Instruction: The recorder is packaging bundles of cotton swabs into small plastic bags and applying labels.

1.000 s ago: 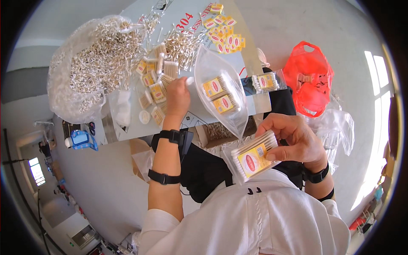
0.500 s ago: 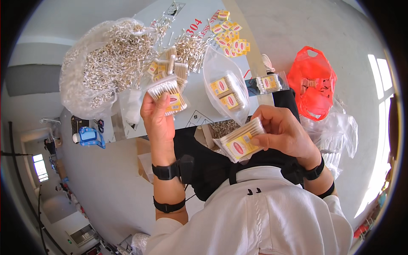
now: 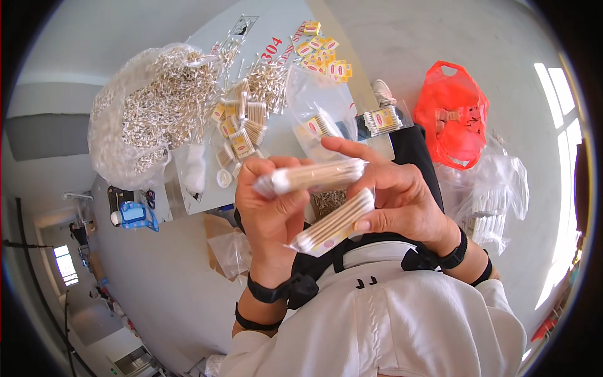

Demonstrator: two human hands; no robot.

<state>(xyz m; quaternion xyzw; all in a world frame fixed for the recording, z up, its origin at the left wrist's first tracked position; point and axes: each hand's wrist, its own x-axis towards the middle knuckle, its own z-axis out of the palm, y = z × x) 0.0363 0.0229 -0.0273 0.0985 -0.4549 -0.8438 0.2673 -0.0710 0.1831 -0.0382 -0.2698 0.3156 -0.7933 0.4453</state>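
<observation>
Cotton-swab packs occupy both hands, above the lap at the near edge of the table [image 3: 281,129]. Left hand [image 3: 267,210]: grips the left end of the upper pack [image 3: 320,176], thumb on the near side. Right hand [image 3: 405,195]: pinches the right end of the lower pack [image 3: 333,223], thumb on the near side, index finger extended over the upper pack.

Change since half a second ago: the left hand has carried its pack rightward and toward the body, from in front of the sealed packs [image 3: 242,143] on the table to just above the right hand's pack. Both packs are now tilted to show mainly their swab sides. This suggests that the two packs are being brought together as a pair.

Visibility limits: the upper pack is motion-blurred and its label cannot be made out; only a strip of the lower pack's label shows. Several left fingertips are hidden. Contact between the packs cannot be confirmed. The hands cover the lower part of the clear bag [image 3: 320,94]; one pack [image 3: 318,125] is partly visible inside it.
</observation>
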